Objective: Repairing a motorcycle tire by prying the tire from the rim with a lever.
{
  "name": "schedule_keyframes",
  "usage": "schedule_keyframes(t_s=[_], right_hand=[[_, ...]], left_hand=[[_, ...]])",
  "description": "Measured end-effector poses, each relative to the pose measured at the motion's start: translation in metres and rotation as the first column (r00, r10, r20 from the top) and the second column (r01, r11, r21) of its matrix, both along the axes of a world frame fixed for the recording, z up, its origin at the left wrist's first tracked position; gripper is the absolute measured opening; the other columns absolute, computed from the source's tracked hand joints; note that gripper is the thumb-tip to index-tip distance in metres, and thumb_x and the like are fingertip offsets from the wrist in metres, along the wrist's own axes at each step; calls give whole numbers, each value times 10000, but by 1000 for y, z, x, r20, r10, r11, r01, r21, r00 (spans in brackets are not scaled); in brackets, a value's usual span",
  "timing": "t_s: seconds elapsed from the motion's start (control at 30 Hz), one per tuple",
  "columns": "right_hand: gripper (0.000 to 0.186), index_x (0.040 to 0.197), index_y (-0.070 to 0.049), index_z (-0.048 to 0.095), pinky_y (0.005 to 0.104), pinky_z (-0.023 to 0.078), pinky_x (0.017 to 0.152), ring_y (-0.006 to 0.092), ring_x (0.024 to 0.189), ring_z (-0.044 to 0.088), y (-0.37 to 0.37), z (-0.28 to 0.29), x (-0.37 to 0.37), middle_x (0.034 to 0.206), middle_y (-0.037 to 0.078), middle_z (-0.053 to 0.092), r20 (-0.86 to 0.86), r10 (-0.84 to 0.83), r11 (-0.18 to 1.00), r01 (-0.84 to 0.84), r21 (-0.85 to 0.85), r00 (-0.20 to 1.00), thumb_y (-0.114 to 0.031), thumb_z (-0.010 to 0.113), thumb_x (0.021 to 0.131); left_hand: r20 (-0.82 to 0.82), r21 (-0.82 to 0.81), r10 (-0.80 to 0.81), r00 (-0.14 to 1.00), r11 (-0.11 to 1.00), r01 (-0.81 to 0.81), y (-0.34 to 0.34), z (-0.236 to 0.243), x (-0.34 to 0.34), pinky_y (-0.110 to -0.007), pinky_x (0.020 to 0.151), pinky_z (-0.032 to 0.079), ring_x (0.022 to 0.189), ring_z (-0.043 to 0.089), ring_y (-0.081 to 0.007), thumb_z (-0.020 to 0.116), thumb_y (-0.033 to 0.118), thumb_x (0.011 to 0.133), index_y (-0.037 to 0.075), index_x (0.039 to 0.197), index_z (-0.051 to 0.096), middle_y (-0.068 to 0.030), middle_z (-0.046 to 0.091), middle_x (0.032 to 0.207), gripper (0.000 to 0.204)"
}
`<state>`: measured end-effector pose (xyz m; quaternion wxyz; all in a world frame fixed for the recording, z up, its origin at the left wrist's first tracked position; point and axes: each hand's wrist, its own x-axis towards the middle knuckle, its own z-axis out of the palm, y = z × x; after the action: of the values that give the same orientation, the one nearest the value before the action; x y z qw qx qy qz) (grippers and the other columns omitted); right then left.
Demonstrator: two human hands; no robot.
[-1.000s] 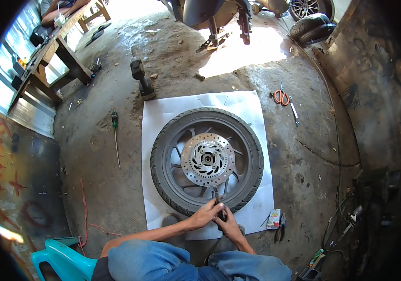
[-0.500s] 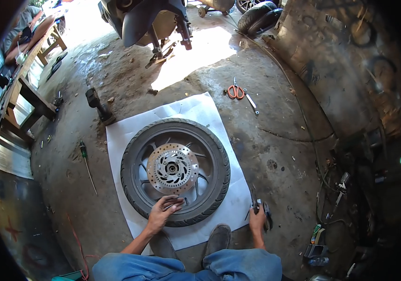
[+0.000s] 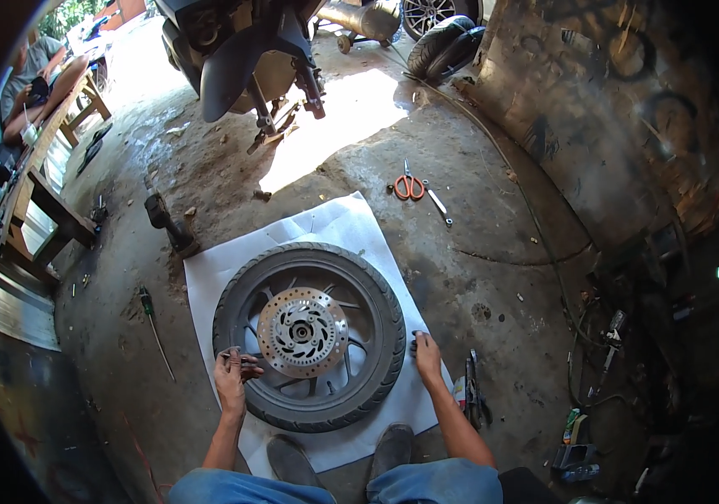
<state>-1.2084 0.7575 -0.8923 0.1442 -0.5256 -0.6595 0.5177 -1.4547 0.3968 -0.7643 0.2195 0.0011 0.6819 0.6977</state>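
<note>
A motorcycle wheel [image 3: 379,370] with a black tyre lies flat on a white sheet [image 3: 217,290] before my feet. Its drilled brake disc [image 3: 336,340] faces up. Over the near left part of the tyre is my left hand [image 3: 232,382], its fingers bent together and pointing toward the rim. Whatever they may hold is too small to make out. At the wheel's right side my right hand [image 3: 428,358] is closed, thumb uppermost, close to the tyre. A small dark bit shows at its fingertips, of unclear kind. Pliers [image 3: 474,391] lie on the floor beside my right forearm.
Orange-handled scissors [image 3: 410,186] and a spanner [image 3: 439,206] lie beyond the sheet. A cordless power tool [image 3: 169,223] stands at its far left corner, a screwdriver [image 3: 154,328] farther left. A motorcycle [image 3: 250,59] without its front wheel stands ahead. A person [image 3: 32,84] sits on the left bench.
My right hand has left the pliers on the floor and moved up beside the tyre. My left hand has shifted left along the tyre. The view has tilted up slightly.
</note>
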Motion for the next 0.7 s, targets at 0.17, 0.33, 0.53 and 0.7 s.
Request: schedule_keyframes(t_s=[0.17, 0.33, 0.53, 0.7], right_hand=[[762, 1329, 43, 654, 433, 433, 1063, 353, 1252, 620, -12, 8, -36, 1299, 241, 682, 171, 54, 978, -17, -207, 984, -599, 322, 1086], [791, 1390, 41, 612, 396, 392, 1121, 317, 1320, 571, 2, 22, -43, 1370, 217, 647, -75, -91, 823, 33, -567, 993, -631, 341, 1074], [741, 1368, -31, 605, 341, 396, 1051, 188, 1225, 567, -2, 65, -53, 1337, 89, 649, -299, -154, 751, -85, -655, 942, -671, 470, 1021], [505, 1136, -57, 588, 299, 426, 957, 135, 1034, 542, -38, 93, -44, 1044, 29, 581, -377, -281, 803, 1, -596, 882, -548, 604, 1015]], left_hand=[[-11, -114, -142, 990, 984, 139, 7, 4, -47, -295, 601, 576, 623, 686, -164, 542, 451, 1080, 39, 1000, 625, -48, 640, 737, 428], [-313, -565, -355, 881, 815, 128, 50, -18, -83, -401, 845, 488, 927, 635, -274, 399, 336, 1132, -52, 997, 602, -159, 625, 986, 459], [-214, -632, -344, 914, 762, 139, 90, -43, -87, -432, 908, 465, 940, 618, -314, 369, 401, 1128, -84, 1145, 614, -173, 643, 971, 544], [20, -430, -223, 975, 878, 210, 93, -6, -95, -313, 710, 400, 737, 443, -101, 393, 395, 1123, 57, 887, 599, 17, 496, 784, 461]])
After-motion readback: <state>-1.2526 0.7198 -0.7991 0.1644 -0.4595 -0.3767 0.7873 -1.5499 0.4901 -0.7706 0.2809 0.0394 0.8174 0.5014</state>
